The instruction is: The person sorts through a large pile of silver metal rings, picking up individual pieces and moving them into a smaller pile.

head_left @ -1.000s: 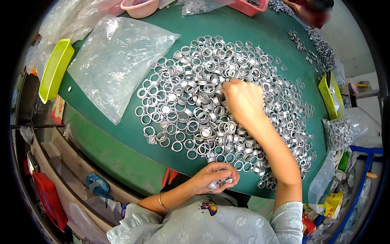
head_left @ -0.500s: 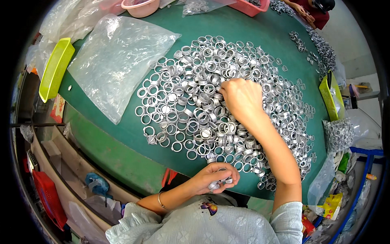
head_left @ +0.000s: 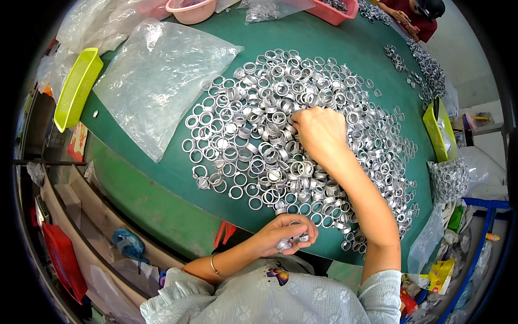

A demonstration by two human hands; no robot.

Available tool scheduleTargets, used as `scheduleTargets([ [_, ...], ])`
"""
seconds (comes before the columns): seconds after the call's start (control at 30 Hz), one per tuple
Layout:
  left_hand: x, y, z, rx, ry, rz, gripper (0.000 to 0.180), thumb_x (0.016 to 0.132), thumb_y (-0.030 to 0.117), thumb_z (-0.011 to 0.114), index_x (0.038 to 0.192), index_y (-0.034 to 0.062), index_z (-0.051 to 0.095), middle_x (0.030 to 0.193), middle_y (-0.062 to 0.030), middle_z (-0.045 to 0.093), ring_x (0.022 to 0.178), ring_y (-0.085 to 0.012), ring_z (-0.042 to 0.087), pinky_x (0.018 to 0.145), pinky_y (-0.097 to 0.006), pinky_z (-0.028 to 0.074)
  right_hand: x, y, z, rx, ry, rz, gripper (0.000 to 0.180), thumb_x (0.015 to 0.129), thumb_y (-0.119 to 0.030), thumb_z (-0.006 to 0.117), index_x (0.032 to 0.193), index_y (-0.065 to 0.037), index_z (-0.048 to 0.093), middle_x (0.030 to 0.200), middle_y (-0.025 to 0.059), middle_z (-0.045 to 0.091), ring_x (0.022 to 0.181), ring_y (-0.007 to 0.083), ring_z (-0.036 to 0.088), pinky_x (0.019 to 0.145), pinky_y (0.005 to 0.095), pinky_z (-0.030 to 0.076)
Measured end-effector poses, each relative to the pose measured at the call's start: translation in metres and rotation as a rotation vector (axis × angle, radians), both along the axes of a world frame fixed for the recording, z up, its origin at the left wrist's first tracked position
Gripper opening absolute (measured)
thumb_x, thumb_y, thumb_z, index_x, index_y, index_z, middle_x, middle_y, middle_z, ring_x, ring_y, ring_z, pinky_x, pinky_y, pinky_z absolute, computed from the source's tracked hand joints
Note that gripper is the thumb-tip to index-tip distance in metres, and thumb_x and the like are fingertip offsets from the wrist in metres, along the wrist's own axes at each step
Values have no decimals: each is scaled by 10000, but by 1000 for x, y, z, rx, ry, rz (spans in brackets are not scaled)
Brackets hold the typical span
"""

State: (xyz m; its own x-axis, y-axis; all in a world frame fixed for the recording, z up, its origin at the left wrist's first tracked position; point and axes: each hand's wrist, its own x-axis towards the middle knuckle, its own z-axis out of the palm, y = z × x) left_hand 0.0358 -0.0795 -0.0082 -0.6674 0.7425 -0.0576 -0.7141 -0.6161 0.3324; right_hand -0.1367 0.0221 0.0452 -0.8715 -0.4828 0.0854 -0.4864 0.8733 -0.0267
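A wide heap of small silver metal rings (head_left: pixel 253 124) covers the middle of the green table (head_left: pixel 162 200). My right hand (head_left: pixel 318 132) reaches into the heap, fingers curled down among the rings; what it pinches is hidden. My left hand (head_left: pixel 286 233) rests at the table's near edge, close to my body, closed around a few stacked silver rings (head_left: pixel 288 244).
A clear plastic bag (head_left: pixel 156 81) lies left of the heap. A yellow-green tray (head_left: pixel 78 86) sits at the left edge, another (head_left: pixel 437 129) at the right. Pink bowl (head_left: pixel 191 9) and red bin (head_left: pixel 337 11) at the far side. Another person (head_left: pixel 415 13) works at the far right.
My right hand has shifted slightly within the heap. My left hand stays at the near edge with its rings.
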Motion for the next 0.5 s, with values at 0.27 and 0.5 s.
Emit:
scheduleTargets([
  [0.27,3,0,-2,0,-23,45,290,904,291,462,854,23,560,809,-125,467,482,-66,354,363,-155,290,26,27,46,-681,-648,-129,144,776,-181,641,812,-45,669,635,57,613,473,129,530,428,266,405],
  [0.5,3,1,-10,155,-17,17,338,914,326,448,898,2,543,876,-112,512,667,-111,443,364,-146,297,68,61,43,-1134,-1283,-175,148,815,-103,621,872,32,636,650,39,584,442,49,438,405,198,340],
])
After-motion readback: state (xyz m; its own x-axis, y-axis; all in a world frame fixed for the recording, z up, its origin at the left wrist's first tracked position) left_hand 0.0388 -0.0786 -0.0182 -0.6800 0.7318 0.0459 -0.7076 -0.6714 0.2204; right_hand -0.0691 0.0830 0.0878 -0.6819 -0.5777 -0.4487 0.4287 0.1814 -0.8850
